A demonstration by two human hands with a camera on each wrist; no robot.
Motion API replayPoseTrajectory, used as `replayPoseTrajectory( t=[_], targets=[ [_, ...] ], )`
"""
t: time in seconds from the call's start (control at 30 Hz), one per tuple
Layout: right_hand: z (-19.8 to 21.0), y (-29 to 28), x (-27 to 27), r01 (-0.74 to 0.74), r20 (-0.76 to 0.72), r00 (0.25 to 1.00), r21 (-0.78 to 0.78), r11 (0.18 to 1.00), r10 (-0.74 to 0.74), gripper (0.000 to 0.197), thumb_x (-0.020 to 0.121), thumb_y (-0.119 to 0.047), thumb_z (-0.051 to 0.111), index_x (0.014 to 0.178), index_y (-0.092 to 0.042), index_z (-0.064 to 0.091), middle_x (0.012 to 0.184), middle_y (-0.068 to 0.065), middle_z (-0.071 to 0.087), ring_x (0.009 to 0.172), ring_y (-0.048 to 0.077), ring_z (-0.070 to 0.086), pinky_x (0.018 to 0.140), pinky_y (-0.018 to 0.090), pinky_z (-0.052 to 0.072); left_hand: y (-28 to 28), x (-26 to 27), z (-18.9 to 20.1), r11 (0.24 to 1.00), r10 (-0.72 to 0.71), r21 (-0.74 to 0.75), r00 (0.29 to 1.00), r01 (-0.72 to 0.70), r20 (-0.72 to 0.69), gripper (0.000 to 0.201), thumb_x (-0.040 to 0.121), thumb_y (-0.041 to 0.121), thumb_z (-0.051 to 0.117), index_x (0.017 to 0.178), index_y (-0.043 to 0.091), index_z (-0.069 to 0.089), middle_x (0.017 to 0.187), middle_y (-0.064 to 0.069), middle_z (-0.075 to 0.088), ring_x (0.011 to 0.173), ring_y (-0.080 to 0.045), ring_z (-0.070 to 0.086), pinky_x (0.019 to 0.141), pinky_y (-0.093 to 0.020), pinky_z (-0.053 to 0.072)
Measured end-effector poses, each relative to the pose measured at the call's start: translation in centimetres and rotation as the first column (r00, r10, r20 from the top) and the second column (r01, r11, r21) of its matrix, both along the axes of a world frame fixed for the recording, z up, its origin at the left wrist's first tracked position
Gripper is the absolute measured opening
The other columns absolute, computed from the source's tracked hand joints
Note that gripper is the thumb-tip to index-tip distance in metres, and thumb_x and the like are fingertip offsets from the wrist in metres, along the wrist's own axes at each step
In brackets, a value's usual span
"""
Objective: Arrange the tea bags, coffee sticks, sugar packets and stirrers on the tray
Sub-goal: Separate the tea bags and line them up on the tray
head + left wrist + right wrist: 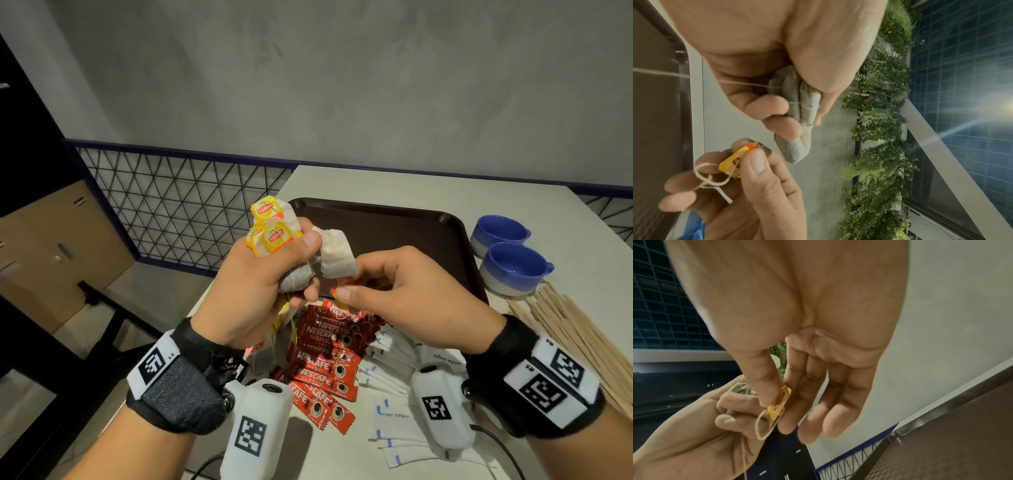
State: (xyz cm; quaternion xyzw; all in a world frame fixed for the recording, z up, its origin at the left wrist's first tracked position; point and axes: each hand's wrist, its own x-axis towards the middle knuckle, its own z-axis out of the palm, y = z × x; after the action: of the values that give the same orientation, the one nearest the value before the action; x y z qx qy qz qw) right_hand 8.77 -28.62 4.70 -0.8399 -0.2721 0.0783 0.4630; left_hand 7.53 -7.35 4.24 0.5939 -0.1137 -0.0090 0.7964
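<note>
- We judged tangling the main risk — the strings of the tea bags (310,255) crossed and looped, so a pull on one tag could have dragged another bag out of the bunch or torn its paper.
- A dropped bag would likely have landed among the Nescafé coffee sticks (325,356) and white sugar packets (390,383) on the table (428,186), not on the tray (383,226).
- Our left hand (255,284) was closed tight around several Lipton tea bags, held up in front of the brown tray, which looked bare where we could see it.
- Our right hand (407,294) pinched one yellow tag (735,162) between thumb and forefinger, the other fingers loosely spread; its string (704,177) looped free — which bag it belonged to, we could not tell.
- The two hands nearly touched.
- The wooden stirrers (565,329) lay right of the tray beside two blue cups (507,253).
</note>
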Motion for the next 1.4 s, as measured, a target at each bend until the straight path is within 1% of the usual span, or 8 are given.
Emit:
replayPoseTrajectory(
  t=[0.17, 0.63, 0.8, 0.93, 1.03, 1.2, 1.37, 1.4],
  targets=[
    [-0.3, -0.2, 0.0, -0.007, -0.046, 0.999, -0.011, 1.0, 0.006, 0.011, 0.097, -0.029, 0.071, 0.096, -0.024, 0.081, 0.09, -0.003, 0.078, 0.087, 0.015, 0.074, 0.088, 0.048, 0.06, -0.1, 0.2, -0.1, 0.997, 0.079, 0.0, 0.997, -0.079, 0.0, 0.005, 0.097, 0.022, 0.067, 0.097, 0.017, 0.066, 0.081, -0.018, 0.058, 0.055, -0.021, 0.055, 0.043, -0.023, 0.038],
    [-0.9, -0.1, -0.7, -0.012, -0.111, 0.994, -0.105, 0.994, 0.0, 0.013, 0.099, -0.028, 0.068, 0.098, -0.027, 0.081, 0.087, -0.003, 0.078, 0.084, 0.015, 0.074, 0.084, 0.045, 0.061, 0.4, 0.4, 0.4, 0.986, 0.167, -0.017, 0.985, -0.166, 0.046, 0.007, 0.098, 0.021, 0.064, 0.091, 0.022, 0.066, 0.081, -0.008, 0.063, 0.058, -0.02, 0.056, 0.047, -0.023, 0.038],
    [-0.1, 0.1, -1.7, -0.005, -0.065, 0.998, -0.106, 0.994, -0.002, 0.009, 0.094, -0.032, 0.074, 0.096, -0.031, 0.082, 0.091, -0.014, 0.077, 0.088, 0.007, 0.073, 0.084, 0.041, 0.061, 0.3, 0.5, -0.1, 0.978, 0.177, 0.106, 0.983, -0.18, 0.036, 0.009, 0.096, 0.02, 0.066, 0.088, 0.021, 0.07, 0.078, -0.014, 0.06, 0.055, -0.02, 0.057, 0.048, -0.023, 0.042],
    [1.3, 0.3, -2.9, -0.038, -0.018, 0.999, -0.104, 0.994, 0.036, 0.005, 0.089, -0.034, 0.079, 0.093, -0.033, 0.082, 0.089, -0.015, 0.078, 0.088, 0.005, 0.073, 0.082, 0.037, 0.061, 0.2, 0.5, -0.7, 0.956, 0.213, 0.201, 0.977, -0.214, 0.028, 0.011, 0.095, 0.016, 0.069, 0.085, 0.02, 0.072, 0.07, -0.007, 0.064, 0.053, -0.021, 0.06, 0.047, -0.025, 0.043],
    [1.9, 0.4, -3.5, -0.009, 0.053, 0.999, -0.072, 0.997, 0.013, 0.004, 0.085, -0.03, 0.084, 0.088, -0.03, 0.082, 0.083, -0.014, 0.078, 0.081, 0.004, 0.073, 0.077, 0.033, 0.061, 0.0, 0.4, -1.0, 0.939, 0.225, 0.25, 0.972, -0.234, 0.067, 0.008, 0.093, 0.014, 0.072, 0.085, 0.013, 0.073, 0.072, -0.013, 0.065, 0.057, -0.024, 0.06, 0.048, -0.027, 0.045],
    [3.0, 0.3, -3.4, 0.023, 0.113, 0.993, -0.021, 0.999, -0.021, 0.005, 0.084, -0.026, 0.084, 0.086, -0.029, 0.081, 0.081, -0.015, 0.077, 0.081, 0.003, 0.074, 0.076, 0.029, 0.061, -0.3, 0.1, -1.0, 0.921, 0.188, 0.32, 0.973, -0.222, 0.134, 0.014, 0.09, 0.01, 0.074, 0.076, 0.013, 0.076, 0.075, -0.009, 0.072, 0.069, -0.019, 0.064, 0.062, -0.029, 0.054],
    [3.1, 0.0, -2.3, 0.131, 0.192, 0.972, 0.05, 0.99, -0.138, 0.006, 0.086, -0.033, 0.08, 0.09, -0.036, 0.081, 0.087, -0.019, 0.075, 0.089, 0.004, 0.071, 0.078, 0.027, 0.058, -0.4, -0.3, -1.0, 0.928, 0.148, 0.325, 0.98, -0.183, 0.129, 0.005, 0.09, 0.013, 0.076, 0.087, 0.009, 0.077, 0.082, -0.013, 0.074, 0.077, -0.018, 0.068, 0.071, -0.03, 0.053],
    [3.0, 0.0, -2.1, 0.153, 0.182, 0.97, 0.052, 0.987, -0.16, 0.006, 0.087, -0.033, 0.078, 0.091, -0.037, 0.081, 0.088, -0.019, 0.075, 0.09, 0.003, 0.071, 0.079, 0.027, 0.058, -0.4, -0.4, -1.1, 0.934, 0.132, 0.317, 0.984, -0.165, 0.123, 0.006, 0.091, 0.015, 0.076, 0.087, 0.01, 0.076, 0.083, -0.019, 0.071, 0.078, -0.022, 0.065, 0.072, -0.035, 0.051]
  ],
)
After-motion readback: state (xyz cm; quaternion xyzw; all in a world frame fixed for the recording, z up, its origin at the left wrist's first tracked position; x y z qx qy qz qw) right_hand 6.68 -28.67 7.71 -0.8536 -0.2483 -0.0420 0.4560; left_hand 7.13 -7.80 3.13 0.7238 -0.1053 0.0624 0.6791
